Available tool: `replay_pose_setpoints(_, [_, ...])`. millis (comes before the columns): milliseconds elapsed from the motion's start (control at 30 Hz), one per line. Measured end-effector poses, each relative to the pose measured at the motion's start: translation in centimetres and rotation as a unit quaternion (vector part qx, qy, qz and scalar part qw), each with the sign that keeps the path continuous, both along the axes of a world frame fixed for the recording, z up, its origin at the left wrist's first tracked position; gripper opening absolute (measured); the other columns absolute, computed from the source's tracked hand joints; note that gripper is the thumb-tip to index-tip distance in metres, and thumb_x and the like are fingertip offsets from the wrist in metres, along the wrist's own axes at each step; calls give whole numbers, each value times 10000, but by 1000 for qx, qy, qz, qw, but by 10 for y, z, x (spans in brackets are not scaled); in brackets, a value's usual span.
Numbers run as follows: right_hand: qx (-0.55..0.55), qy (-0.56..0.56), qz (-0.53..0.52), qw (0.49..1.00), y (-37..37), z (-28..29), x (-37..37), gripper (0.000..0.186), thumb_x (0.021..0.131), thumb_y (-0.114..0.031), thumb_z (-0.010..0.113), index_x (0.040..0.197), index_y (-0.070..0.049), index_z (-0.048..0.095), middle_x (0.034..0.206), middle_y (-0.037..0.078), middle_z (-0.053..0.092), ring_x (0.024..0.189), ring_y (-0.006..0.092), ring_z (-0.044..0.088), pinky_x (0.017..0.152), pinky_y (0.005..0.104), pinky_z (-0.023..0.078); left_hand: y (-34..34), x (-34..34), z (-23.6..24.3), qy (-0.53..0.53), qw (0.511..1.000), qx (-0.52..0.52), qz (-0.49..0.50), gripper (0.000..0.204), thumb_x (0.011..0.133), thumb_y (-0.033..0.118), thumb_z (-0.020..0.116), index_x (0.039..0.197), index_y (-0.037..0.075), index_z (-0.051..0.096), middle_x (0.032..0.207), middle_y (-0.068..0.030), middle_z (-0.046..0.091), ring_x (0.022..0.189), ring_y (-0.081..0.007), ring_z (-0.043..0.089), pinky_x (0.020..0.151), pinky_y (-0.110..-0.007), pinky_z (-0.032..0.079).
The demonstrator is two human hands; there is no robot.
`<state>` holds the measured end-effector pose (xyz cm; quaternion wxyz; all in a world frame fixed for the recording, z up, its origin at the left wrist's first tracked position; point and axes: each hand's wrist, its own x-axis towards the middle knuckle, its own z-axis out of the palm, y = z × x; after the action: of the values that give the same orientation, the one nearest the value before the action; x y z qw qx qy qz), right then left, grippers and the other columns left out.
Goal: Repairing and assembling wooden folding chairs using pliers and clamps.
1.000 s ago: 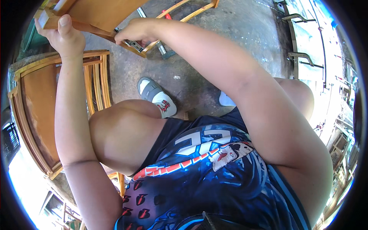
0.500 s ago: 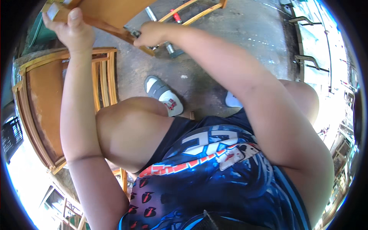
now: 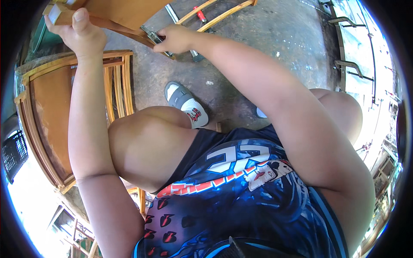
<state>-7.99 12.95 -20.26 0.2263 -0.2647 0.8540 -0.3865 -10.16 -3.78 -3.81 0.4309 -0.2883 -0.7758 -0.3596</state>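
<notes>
My left hand (image 3: pixel 81 36) is closed around the corner of a wooden panel with a thick frame (image 3: pixel 129 13), held up at the top left. The thumb lies over the frame and the other fingers go under it. Along the frame's lower edge runs a shiny metal strip (image 3: pixel 151 35), which looks like a drawer slide. My right hand (image 3: pixel 174 38) is closed at this strip, fingertips pressed on it near the frame's right end. What the curled fingers cover is hidden.
Framed wooden panels (image 3: pixel 51 116) with slats stand at my left. Beyond my right hand lie curved wooden pieces (image 3: pixel 228 16), a red-handled tool (image 3: pixel 200 14) and a metal bar (image 3: pixel 172 13) on the concrete floor (image 3: pixel 275 34). Clamps (image 3: pixel 348 64) line the right side.
My right hand has turned slightly at the metal strip, so more of the strip shows. My left hand keeps its hold on the panel. The whole view has shifted a little.
</notes>
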Motion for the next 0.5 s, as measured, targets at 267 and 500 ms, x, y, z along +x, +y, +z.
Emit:
replay_pose_setpoints(267, [-40, -39, -18, 998, 11, 9, -12, 538, 755, -374, 669, 1173, -37, 643, 930, 192, 679, 853, 269, 662, 734, 392, 523, -4, 3, -8, -20, 997, 1, 79, 809, 856, 701, 437, 1198, -31, 494, 1188, -141, 516, 1116, -269, 495, 1002, -423, 349])
replay_pose_setpoints(500, [-208, -417, -99, 879, -4, 63, -5, 476, 783, -460, 718, 1004, -42, 673, 862, 94, 602, 703, 196, 529, 644, 368, 432, 0, 8, -5, -40, 996, 13, 73, 846, 828, 733, 440, 1196, -28, 488, 1164, -136, 516, 1091, -265, 491, 983, -421, 352])
